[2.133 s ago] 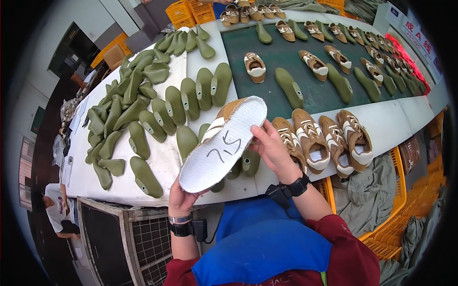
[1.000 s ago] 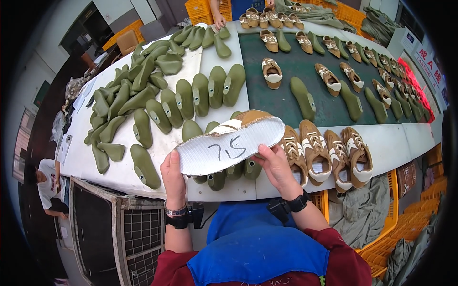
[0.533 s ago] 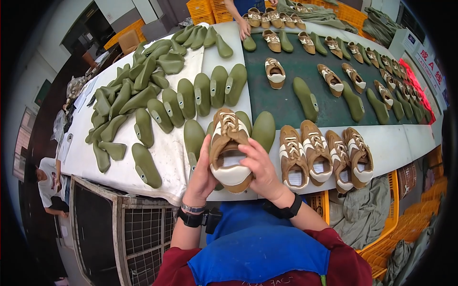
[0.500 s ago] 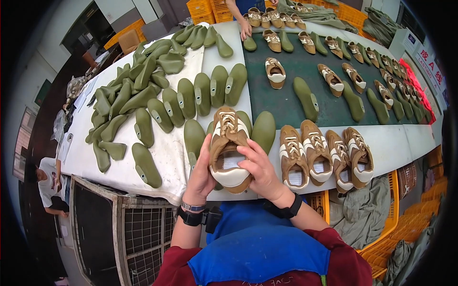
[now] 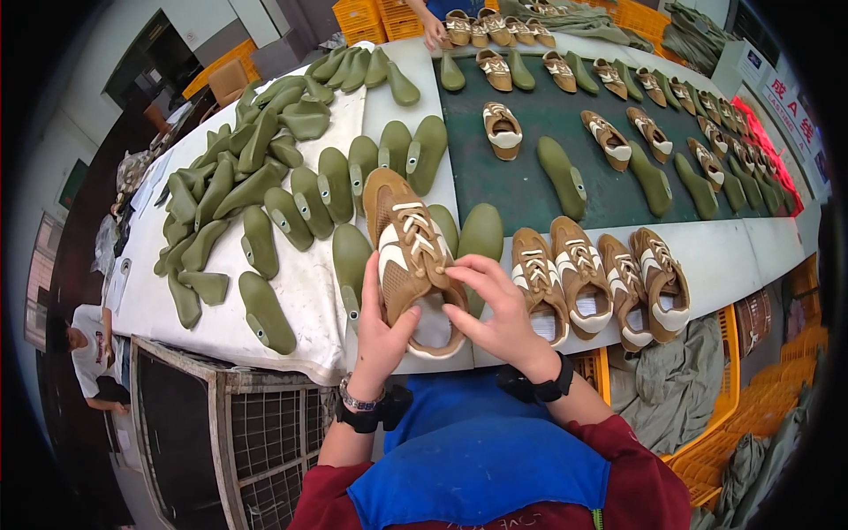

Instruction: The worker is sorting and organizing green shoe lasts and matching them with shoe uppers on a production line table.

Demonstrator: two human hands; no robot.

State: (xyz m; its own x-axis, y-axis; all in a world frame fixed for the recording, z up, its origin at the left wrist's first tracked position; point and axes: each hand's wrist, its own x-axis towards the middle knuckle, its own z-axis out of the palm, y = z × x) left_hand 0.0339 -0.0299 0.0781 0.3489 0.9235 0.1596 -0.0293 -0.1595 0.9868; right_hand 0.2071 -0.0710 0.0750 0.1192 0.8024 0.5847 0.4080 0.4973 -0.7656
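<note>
A brown sneaker (image 5: 395, 234) with white stripes and pale laces is held up in front of me, its toe pointing away and its heel nearest me. My left hand (image 5: 382, 340) is closed around its left side, thumb at the collar. The fingers and thumb of my right hand (image 5: 505, 320) grip the right edge of the shoe's opening, by the tongue. Behind the sneaker stand green shoe lasts (image 5: 481, 243), partly hidden by it. Several matching sneakers (image 5: 579, 269) are lined up just right of my right hand.
Green lasts (image 5: 252, 185) lie heaped on the white cloth (image 5: 314, 287) at left. Sneakers and lasts sit in rows on the green belt (image 5: 490, 194). A co-worker's hand (image 5: 435, 34) is across the table. An orange crate (image 5: 729, 362) and a wire-mesh cage (image 5: 221, 375) stand below.
The sneaker has tipped so its toe rises and leans left, showing more of the upper and laces. My right fingers have shifted on the collar. The co-worker's hand has lifted off a last.
</note>
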